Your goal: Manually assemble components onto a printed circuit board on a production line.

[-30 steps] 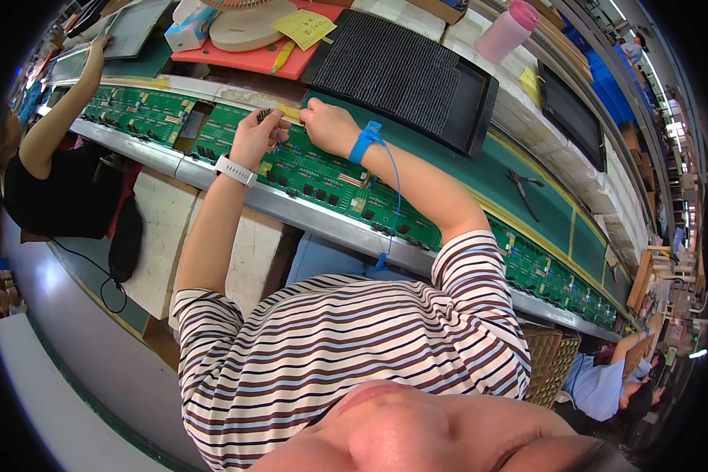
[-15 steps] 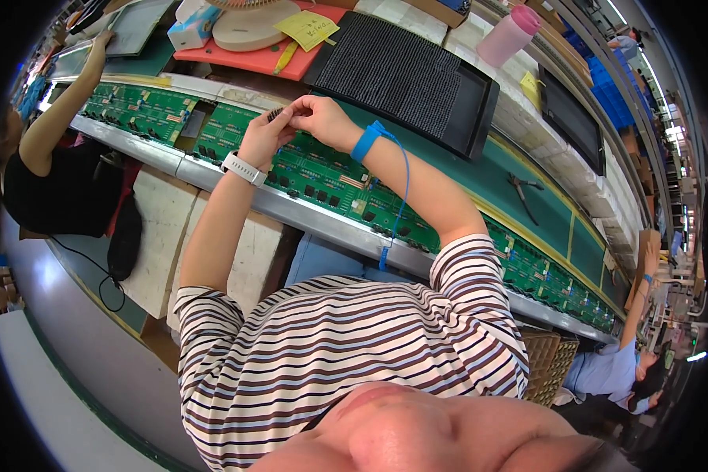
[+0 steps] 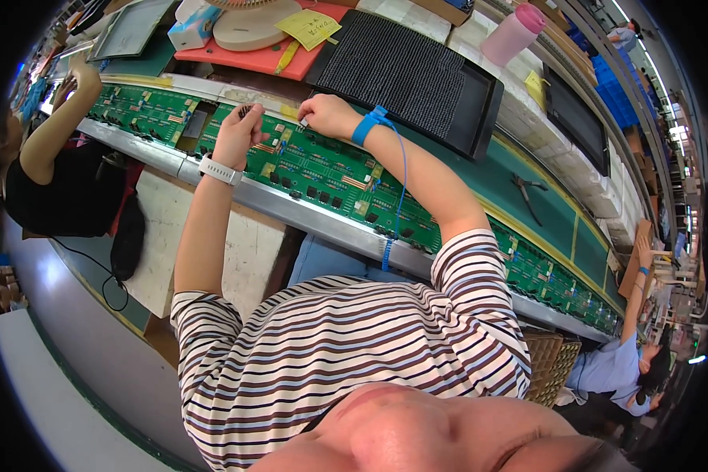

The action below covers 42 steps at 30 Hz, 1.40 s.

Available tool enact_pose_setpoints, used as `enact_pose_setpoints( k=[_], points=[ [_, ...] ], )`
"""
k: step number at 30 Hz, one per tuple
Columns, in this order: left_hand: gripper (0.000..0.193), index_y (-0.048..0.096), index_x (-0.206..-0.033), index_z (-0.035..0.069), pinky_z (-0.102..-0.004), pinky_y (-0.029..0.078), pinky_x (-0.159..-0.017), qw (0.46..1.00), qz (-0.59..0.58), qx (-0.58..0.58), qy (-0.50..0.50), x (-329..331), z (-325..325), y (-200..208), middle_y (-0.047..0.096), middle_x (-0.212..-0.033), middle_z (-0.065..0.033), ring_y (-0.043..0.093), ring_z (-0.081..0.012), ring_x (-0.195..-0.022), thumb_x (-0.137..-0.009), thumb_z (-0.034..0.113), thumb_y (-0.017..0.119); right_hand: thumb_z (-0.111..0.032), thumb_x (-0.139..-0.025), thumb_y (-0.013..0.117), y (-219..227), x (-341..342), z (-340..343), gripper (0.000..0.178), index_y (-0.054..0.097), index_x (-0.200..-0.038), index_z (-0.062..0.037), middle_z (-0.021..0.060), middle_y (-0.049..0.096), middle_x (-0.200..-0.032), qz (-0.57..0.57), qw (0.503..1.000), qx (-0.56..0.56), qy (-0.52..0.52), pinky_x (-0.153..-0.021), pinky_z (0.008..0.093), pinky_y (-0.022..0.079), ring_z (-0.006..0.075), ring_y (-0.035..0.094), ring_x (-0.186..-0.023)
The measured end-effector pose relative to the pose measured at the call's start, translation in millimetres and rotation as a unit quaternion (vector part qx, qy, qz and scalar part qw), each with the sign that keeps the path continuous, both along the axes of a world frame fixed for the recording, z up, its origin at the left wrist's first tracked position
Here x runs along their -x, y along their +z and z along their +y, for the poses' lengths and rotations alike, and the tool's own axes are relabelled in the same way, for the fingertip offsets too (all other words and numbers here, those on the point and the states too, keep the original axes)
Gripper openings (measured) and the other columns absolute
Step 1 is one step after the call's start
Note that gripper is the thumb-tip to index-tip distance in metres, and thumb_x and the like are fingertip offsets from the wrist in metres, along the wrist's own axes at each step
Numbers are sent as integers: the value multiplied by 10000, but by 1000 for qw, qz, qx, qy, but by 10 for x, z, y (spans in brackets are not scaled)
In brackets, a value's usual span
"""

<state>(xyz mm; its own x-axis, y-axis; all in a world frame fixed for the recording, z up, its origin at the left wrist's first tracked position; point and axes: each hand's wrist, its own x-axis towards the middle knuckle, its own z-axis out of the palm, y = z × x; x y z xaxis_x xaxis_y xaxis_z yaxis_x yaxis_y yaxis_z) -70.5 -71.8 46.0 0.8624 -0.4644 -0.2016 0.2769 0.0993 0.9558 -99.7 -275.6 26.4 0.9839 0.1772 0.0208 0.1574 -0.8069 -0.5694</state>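
Observation:
My left hand [image 3: 238,138], with a white watch band at the wrist, is closed around several small dark electronic components [image 3: 245,111] that stick out past the fingers. My right hand [image 3: 328,116], wearing a blue wrist strap [image 3: 367,126] with a coiled cord, pinches a small dark component [image 3: 303,124] over the far edge of a green circuit board [image 3: 315,167]. The fingers partly hide that piece. Both hands are above the board row, a short gap apart. The boards carry black parts, blue parts and pale connectors, and lie along a metal rail [image 3: 275,203].
Beyond the boards lies a black tray [image 3: 480,118] with rows of small dark parts. Pliers [image 3: 527,193] rest on the green surface to the right. A pink bottle [image 3: 514,35] and a red board [image 3: 236,57] are farther back. Co-workers sit at left and far right.
My hands have parted. The left moved left with the components; the right stayed near the board's far edge with one piece. The co-worker at left drew a hand back from the grey tray.

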Motion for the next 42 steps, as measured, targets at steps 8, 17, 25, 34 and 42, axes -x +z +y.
enact_pose_setpoints(
  k=[8,17,25,34,42],
  points=[
    [169,436,-775,111,-241,431,-543,999,17,31,12,21,3,12,361,-588,56,316,-44,-436,-873,217,523,-131,-742,497,13,86,157,175,627,-854,-97,143,537,-899,-66,992,107,16,-691,410,477,310,580,-798],
    [159,503,-876,67,-240,430,-559,999,20,23,28,-4,31,-30,505,-662,6,436,-73,-487,-886,224,479,-114,-754,498,7,138,217,106,583,-792,-64,141,513,-840,-122,982,145,21,-640,396,479,307,575,-739],
    [316,500,-1109,-4,-228,456,-736,997,-62,-42,25,-42,0,-70,615,-971,-97,587,-126,-785,-903,234,469,-107,-756,530,130,121,284,159,589,-877,-24,132,551,-817,-107,978,165,66,-645,374,486,292,588,-739],
    [269,522,-1093,45,-221,460,-700,994,44,98,-22,6,-117,-99,578,-899,-12,548,-90,-769,-894,225,498,-114,-783,603,260,-25,507,180,569,-926,-9,81,611,-855,-57,965,-255,2,-667,263,476,120,583,-767],
    [391,457,-1212,35,-241,432,-752,1000,21,19,-5,4,18,45,580,-1006,-30,574,-135,-919,-892,255,502,-103,-824,570,159,-295,436,132,574,-934,-29,3,566,-773,150,866,-476,-43,-642,228,441,84,523,-690]
  ],
)
